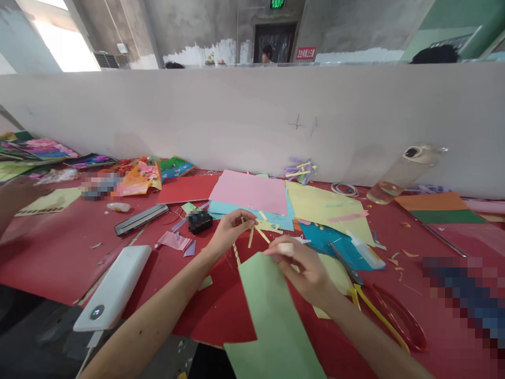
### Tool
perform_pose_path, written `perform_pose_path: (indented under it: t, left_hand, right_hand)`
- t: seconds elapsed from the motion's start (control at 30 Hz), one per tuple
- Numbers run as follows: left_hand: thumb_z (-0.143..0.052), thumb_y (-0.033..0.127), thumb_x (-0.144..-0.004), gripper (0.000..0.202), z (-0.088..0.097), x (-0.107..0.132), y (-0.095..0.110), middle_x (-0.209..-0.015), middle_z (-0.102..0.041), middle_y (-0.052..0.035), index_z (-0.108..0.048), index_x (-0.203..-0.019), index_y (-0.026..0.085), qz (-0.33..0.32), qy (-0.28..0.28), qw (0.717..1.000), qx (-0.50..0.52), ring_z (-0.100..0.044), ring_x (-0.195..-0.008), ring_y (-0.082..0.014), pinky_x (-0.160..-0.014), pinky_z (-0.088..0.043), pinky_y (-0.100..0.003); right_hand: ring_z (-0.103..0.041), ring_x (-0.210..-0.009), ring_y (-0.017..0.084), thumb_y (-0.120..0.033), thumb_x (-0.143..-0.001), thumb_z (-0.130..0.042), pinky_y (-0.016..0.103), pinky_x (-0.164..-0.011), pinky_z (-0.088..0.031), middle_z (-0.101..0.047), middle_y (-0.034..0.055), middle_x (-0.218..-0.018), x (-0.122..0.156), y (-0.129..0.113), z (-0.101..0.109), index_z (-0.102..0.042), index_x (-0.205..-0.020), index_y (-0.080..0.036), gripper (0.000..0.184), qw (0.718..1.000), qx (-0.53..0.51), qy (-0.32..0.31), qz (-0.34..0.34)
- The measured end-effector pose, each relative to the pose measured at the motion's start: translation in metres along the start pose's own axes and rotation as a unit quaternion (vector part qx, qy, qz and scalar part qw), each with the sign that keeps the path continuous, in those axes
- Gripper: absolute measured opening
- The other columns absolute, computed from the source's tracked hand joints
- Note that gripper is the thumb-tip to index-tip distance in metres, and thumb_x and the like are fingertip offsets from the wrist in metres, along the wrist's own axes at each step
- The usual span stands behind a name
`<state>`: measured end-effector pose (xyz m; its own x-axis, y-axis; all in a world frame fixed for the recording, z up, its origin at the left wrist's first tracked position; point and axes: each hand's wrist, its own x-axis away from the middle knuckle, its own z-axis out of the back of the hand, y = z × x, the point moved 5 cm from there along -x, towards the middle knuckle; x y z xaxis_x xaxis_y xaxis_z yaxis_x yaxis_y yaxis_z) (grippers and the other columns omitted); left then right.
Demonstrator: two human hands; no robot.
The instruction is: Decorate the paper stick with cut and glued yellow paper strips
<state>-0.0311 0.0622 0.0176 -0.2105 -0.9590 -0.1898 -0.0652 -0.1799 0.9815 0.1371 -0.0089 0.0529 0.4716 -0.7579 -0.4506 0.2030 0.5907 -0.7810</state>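
Note:
My left hand is closed in a pinch on thin yellow paper strips lying over a red sheet. My right hand is curled, its fingertips pinched near the top edge of a green paper sheet that runs toward me; a small pale piece shows at its fingers. Pink paper, pale yellow paper and blue paper lie just beyond the hands. Scissors with red and yellow handles rest to the right of my right wrist.
A white power bank sits at the table's near left edge, with a grey stapler-like bar and a small black object beyond it. A glue bottle, a tipped clear bottle, coloured craft pictures and a white partition surround the space.

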Motion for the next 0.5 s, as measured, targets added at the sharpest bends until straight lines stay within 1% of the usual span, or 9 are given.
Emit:
perform_pose_path:
  t: [0.07, 0.13, 0.17, 0.2, 0.23, 0.3, 0.4, 0.47, 0.5]
  left_hand:
    - [-0.063, 0.032, -0.083, 0.017, -0.006, 0.001, -0.003, -0.089, -0.068, -0.0057, -0.065, -0.090, 0.017, -0.008, -0.040, 0.998, -0.044, -0.062, -0.085, -0.0168, -0.080, -0.046, -0.029]
    - [-0.062, 0.031, -0.084, 0.016, -0.012, 0.003, -0.006, -0.092, -0.069, -0.0063, -0.066, -0.088, 0.017, -0.013, -0.086, 0.991, -0.101, -0.062, -0.084, -0.0170, -0.078, -0.046, -0.029]
    - [-0.061, 0.030, -0.084, 0.015, -0.015, 0.004, -0.007, -0.092, -0.069, -0.0063, -0.067, -0.088, 0.018, -0.015, -0.106, 0.986, -0.128, -0.062, -0.084, -0.0169, -0.077, -0.046, -0.029]
    - [-0.060, 0.029, -0.084, 0.014, -0.017, 0.005, -0.008, -0.093, -0.069, -0.0062, -0.068, -0.089, 0.018, -0.017, -0.124, 0.981, -0.151, -0.062, -0.083, -0.0169, -0.076, -0.046, -0.028]
    - [-0.059, 0.027, -0.084, 0.014, -0.019, 0.006, -0.008, -0.093, -0.070, -0.0060, -0.069, -0.090, 0.019, -0.019, -0.139, 0.976, -0.168, -0.062, -0.083, -0.0171, -0.075, -0.046, -0.028]
    - [-0.058, 0.023, -0.084, 0.016, -0.022, 0.007, -0.008, -0.094, -0.070, -0.0063, -0.070, -0.093, 0.019, -0.025, -0.155, 0.970, -0.188, -0.063, -0.085, -0.0181, -0.076, -0.047, -0.028]
    - [-0.056, 0.021, -0.084, 0.016, -0.023, 0.008, -0.006, -0.096, -0.071, -0.0065, -0.070, -0.093, 0.019, -0.040, -0.167, 0.963, -0.209, -0.064, -0.089, -0.0190, -0.078, -0.047, -0.028]
    - [-0.054, 0.019, -0.085, 0.018, -0.022, 0.007, -0.005, -0.095, -0.072, -0.0051, -0.070, -0.093, 0.020, -0.053, -0.165, 0.957, -0.232, -0.065, -0.088, -0.0184, -0.078, -0.047, -0.027]
    - [-0.053, 0.018, -0.085, 0.019, -0.021, 0.007, -0.005, -0.094, -0.073, -0.0042, -0.070, -0.093, 0.021, -0.058, -0.160, 0.954, -0.245, -0.065, -0.087, -0.0182, -0.077, -0.047, -0.027]
  right_hand:
    - [-0.060, -0.078, 0.017, -0.031, -0.090, -0.055, 0.025, -0.060, -0.047, -0.064, 0.0035, -0.094, 0.011, 0.022, 0.025, -0.067, -0.095, -0.026, 0.014, 0.988, -0.013, 0.122, -0.094]
    - [-0.060, -0.072, 0.016, -0.039, -0.085, -0.061, 0.025, -0.058, -0.047, -0.065, 0.0032, -0.093, 0.021, 0.047, 0.047, -0.066, -0.095, -0.024, 0.019, 0.948, -0.068, 0.254, -0.178]
    - [-0.060, -0.074, 0.017, -0.042, -0.083, -0.063, 0.025, -0.058, -0.048, -0.065, 0.0038, -0.094, 0.025, 0.058, 0.054, -0.065, -0.096, -0.023, 0.023, 0.926, -0.100, 0.301, -0.203]
    - [-0.060, -0.075, 0.017, -0.043, -0.081, -0.065, 0.025, -0.058, -0.048, -0.065, 0.0042, -0.094, 0.027, 0.068, 0.059, -0.064, -0.096, -0.022, 0.026, 0.907, -0.127, 0.332, -0.227]
    - [-0.061, -0.075, 0.017, -0.044, -0.078, -0.066, 0.025, -0.057, -0.048, -0.065, 0.0044, -0.093, 0.028, 0.075, 0.061, -0.064, -0.095, -0.022, 0.028, 0.893, -0.147, 0.348, -0.245]
    - [-0.061, -0.076, 0.018, -0.044, -0.076, -0.068, 0.026, -0.058, -0.048, -0.065, 0.0043, -0.090, 0.027, 0.083, 0.062, -0.065, -0.094, -0.021, 0.030, 0.887, -0.163, 0.342, -0.265]
    - [-0.062, -0.090, 0.021, -0.044, -0.075, -0.068, 0.030, -0.072, -0.051, -0.068, 0.0053, -0.099, 0.024, 0.082, 0.057, -0.067, -0.093, -0.020, 0.030, 0.906, -0.134, 0.304, -0.263]
    - [-0.061, -0.099, 0.022, -0.044, -0.076, -0.067, 0.032, -0.081, -0.049, -0.067, 0.0057, -0.108, 0.024, 0.078, 0.052, -0.067, -0.093, -0.021, 0.029, 0.919, -0.101, 0.285, -0.254]
    - [-0.060, -0.100, 0.022, -0.044, -0.077, -0.067, 0.032, -0.083, -0.048, -0.066, 0.0057, -0.109, 0.024, 0.076, 0.050, -0.067, -0.093, -0.021, 0.028, 0.924, -0.087, 0.274, -0.251]
